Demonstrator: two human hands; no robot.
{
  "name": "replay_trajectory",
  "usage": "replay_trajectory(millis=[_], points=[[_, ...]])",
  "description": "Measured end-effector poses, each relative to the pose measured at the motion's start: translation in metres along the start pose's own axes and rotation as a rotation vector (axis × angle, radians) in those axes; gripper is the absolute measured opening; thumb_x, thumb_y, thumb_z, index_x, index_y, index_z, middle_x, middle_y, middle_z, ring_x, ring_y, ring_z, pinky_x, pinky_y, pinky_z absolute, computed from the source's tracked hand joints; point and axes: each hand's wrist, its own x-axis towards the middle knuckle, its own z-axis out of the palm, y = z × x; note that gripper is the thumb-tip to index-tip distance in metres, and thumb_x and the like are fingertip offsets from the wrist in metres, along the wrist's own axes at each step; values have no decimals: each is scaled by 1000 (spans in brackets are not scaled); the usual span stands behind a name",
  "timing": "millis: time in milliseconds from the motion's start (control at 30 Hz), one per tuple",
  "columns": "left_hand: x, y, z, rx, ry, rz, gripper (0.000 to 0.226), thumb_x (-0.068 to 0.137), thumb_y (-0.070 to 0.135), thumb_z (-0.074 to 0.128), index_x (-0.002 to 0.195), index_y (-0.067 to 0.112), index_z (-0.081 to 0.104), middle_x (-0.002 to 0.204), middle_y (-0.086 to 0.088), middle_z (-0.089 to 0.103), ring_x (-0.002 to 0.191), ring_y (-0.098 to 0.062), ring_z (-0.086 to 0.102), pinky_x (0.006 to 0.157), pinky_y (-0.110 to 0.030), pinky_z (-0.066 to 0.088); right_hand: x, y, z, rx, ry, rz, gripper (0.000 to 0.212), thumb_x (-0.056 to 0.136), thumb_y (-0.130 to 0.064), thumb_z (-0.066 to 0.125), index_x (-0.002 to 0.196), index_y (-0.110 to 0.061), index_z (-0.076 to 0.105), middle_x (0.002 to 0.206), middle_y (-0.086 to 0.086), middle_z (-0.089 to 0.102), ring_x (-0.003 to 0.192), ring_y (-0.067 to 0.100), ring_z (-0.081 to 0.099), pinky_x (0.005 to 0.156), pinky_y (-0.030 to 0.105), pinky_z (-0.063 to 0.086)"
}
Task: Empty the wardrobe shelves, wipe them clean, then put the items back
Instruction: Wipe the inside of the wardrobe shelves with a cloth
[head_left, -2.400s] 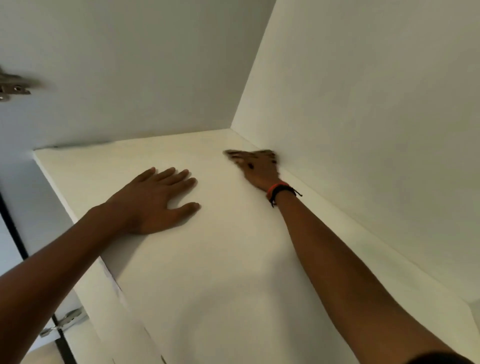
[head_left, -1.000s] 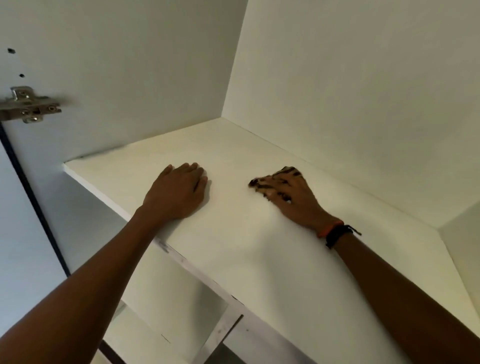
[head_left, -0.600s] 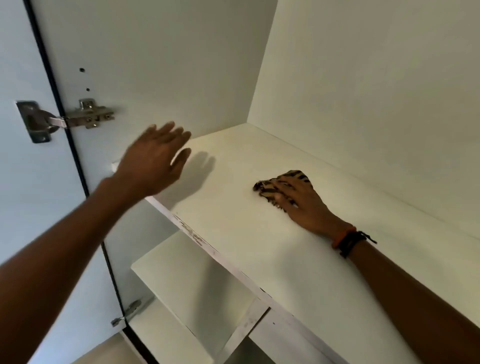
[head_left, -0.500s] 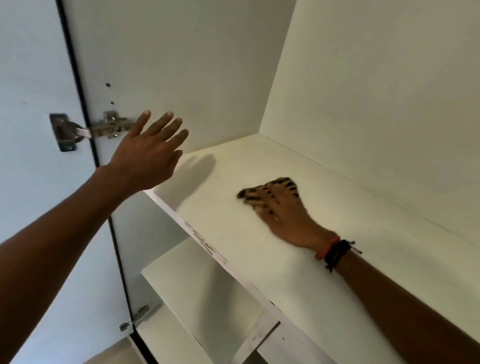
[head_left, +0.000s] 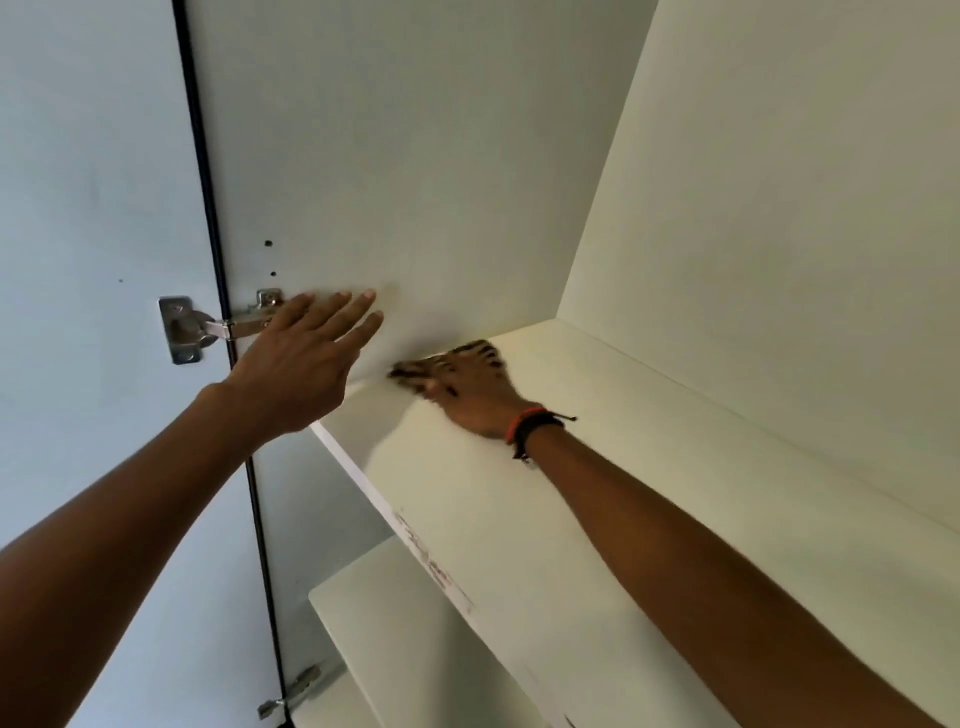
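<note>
1. Sliding left along the upper shelf, the right grip has carried the striped cloth from mid-shelf to the far left end, up against the side panel
2. Its fingers lie spread flat over the cloth, pressing it onto the shelf rather than curling round it; blur smears the cloth and fingertips
3. Orange and black wristbands circle that wrist
4. The left grip, flat on the shelf a second ago, is now lifted off it: released, fingers straight and slightly fanned, holding nothing
5. It hangs before the side panel, covering part of the upper hinge; whether its fingertips touch the panel I cannot tell
6. At left the door stands open, with a second hinge low down beside the lower shelf
</note>
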Motion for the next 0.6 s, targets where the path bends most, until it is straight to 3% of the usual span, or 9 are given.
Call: replay_trajectory(millis=[100, 167, 233, 267, 333, 367, 467, 533, 600], points=[[-4, 23, 7, 70, -45, 52, 61, 82, 18, 41, 141, 6, 48, 154, -15, 34, 142, -37, 33, 113, -60, 18, -8, -8, -1, 184, -99, -259, 38, 103, -30, 41, 138, -23, 53, 142, 0, 53, 134, 16, 43, 115, 37, 26], [-5, 38, 15, -6, -70, 44, 57, 87, 21, 33, 140, 8, 50, 153, -14, 36, 142, -35, 32, 115, -55, 18, -15, 36, -20, 123, -130, -252, 36, 105, -33, 38, 138, -32, 51, 141, -11, 52, 130, 8, 45, 113, 28, 23], [-4, 53, 20, -150, -121, 12, 59, 97, 38, 19, 145, 15, 44, 156, -9, 31, 146, -32, 24, 119, -48, 14, -29, 108, -34, 54, -80, 5, 41, 103, -45, 30, 139, -40, 48, 140, -21, 52, 127, 0, 48, 107, 17, 21], [-3, 60, 21, -229, -144, -6, 69, 97, 50, 5, 149, 19, 36, 159, -4, 23, 148, -28, 14, 121, -44, 8, -44, 145, -38, 24, -50, 185, 44, 100, -51, 24, 141, -47, 41, 143, -22, 47, 131, 2, 46, 108, 17, 18], [0, 74, 21, -355, -211, -46, 88, 84, 63, -17, 154, 26, 21, 163, 4, 6, 150, -22, -3, 120, -40, -1, -77, 195, -44, 35, -32, 542, 45, 97, -61, 17, 141, -60, 26, 151, -24, 34, 142, 9, 30, 116, 38, 8], [1, 80, 20, -390, -250, -59, 92, 78, 66, -20, 155, 28, 16, 163, 7, 0, 150, -20, -7, 120, -38, -2, -90, 203, -43, 26, -63, 622, 42, 97, -61, 19, 138, -63, 28, 152, -22, 34, 142, 11, 29, 117, 46, 9], [6, 96, 18, -435, -281, -43, 96, 73, 71, -21, 155, 32, 11, 163, 10, -2, 150, -16, -9, 120, -36, -2, -130, 167, -38, 23, 4, 315, 39, 102, -46, 28, 134, -46, 48, 141, -15, 53, 131, 8, 48, 114, 35, 26], [13, 105, 20, -479, -301, -24, 99, 71, 73, -21, 155, 33, 13, 163, 10, -1, 150, -14, -8, 120, -35, -1, -164, 137, -48, 117, -38, 177, 45, 103, -49, 31, 136, -30, 55, 143, -15, 50, 136, 2, 40, 116, 24, 22], [22, 122, 21, -539, -350, 28, 102, 70, 76, -20, 154, 33, 15, 163, 11, 0, 150, -13, -6, 120, -35, 0, -201, 141, -67, 85, -79, 158, 42, 103, -45, 35, 137, -27, 53, 145, -15, 46, 139, -1, 34, 117, 22, 18]])
